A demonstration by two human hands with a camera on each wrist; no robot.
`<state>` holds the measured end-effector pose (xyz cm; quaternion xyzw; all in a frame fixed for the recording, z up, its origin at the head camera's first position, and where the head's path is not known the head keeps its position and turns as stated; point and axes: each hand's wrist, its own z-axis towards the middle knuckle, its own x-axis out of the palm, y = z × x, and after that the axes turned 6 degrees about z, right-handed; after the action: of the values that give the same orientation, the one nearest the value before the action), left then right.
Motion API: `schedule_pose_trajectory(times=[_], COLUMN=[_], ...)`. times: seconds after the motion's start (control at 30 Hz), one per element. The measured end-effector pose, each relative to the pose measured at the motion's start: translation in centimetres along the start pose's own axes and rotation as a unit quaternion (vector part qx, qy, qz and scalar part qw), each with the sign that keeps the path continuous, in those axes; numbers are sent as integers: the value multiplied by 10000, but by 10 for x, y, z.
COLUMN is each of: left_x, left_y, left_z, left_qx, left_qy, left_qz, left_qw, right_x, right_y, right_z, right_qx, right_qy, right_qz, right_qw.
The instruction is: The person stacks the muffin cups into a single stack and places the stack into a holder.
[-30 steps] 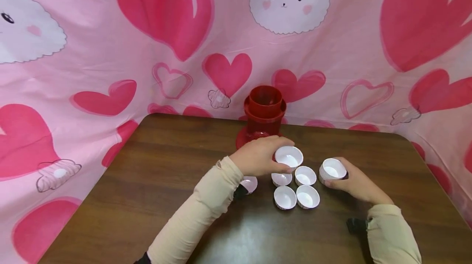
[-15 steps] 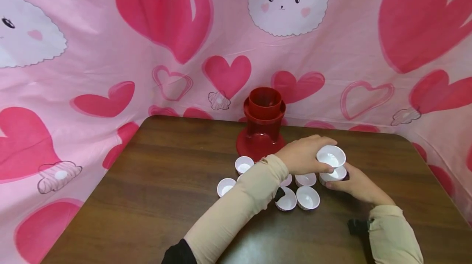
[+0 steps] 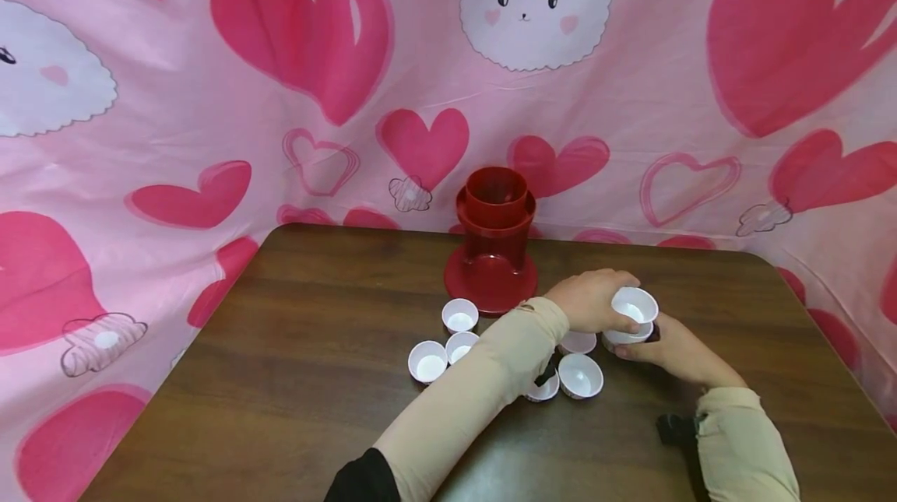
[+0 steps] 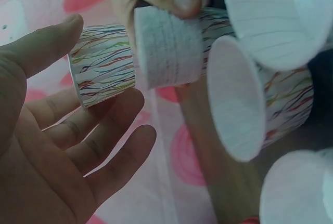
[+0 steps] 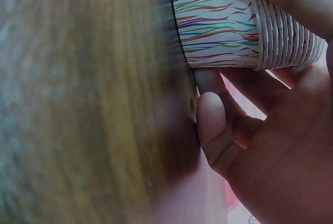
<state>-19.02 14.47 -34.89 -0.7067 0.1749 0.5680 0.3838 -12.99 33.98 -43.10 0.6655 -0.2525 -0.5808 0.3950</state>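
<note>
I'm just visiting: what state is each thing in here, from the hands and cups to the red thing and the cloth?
left hand: pinching the single cup
right hand: gripping the cup stack
single cup: mouth up, over the stack's mouth
cup stack: nested, mouth up
loose cups: upright, some partly hidden
red container: upright, open-topped
patterned cloth: hanging, lightly creased

We watched the left hand [image 3: 589, 301] swing right, carrying a white round paper cup with coloured wavy stripes [image 3: 634, 304] across and down to the mouth of the matching nested paper stack [image 3: 627, 335]! Its beige fabric sleeve [image 3: 476, 381] swept over too: we lost one loose cup behind it, but we gained a view of three small white round paper cups [image 3: 460, 318] and the glossy red circular base [image 3: 490, 288].
</note>
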Motion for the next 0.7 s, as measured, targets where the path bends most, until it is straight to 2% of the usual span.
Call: schedule_pose_trajectory(times=[0.17, 0.37, 0.57, 0.7], left_x=[9, 16, 24, 26], left_y=[-2, -6, -7, -7], left_z=[6, 10, 8, 4], left_qx=[-18, -256, -393, -345], left_qy=[55, 161, 241, 341], left_qz=[116, 323, 505, 800], left_qw=[9999, 9990, 9977, 9956], right_x=[0, -1, 0, 0], right_y=[-2, -4, -4, -4], right_z=[1, 0, -1, -1], right_qx=[-241, -394, -429, -364], right_qy=[-21, -15, -7, 13], right_qz=[159, 191, 389, 427], right_qw=[9996, 9990, 9983, 9984])
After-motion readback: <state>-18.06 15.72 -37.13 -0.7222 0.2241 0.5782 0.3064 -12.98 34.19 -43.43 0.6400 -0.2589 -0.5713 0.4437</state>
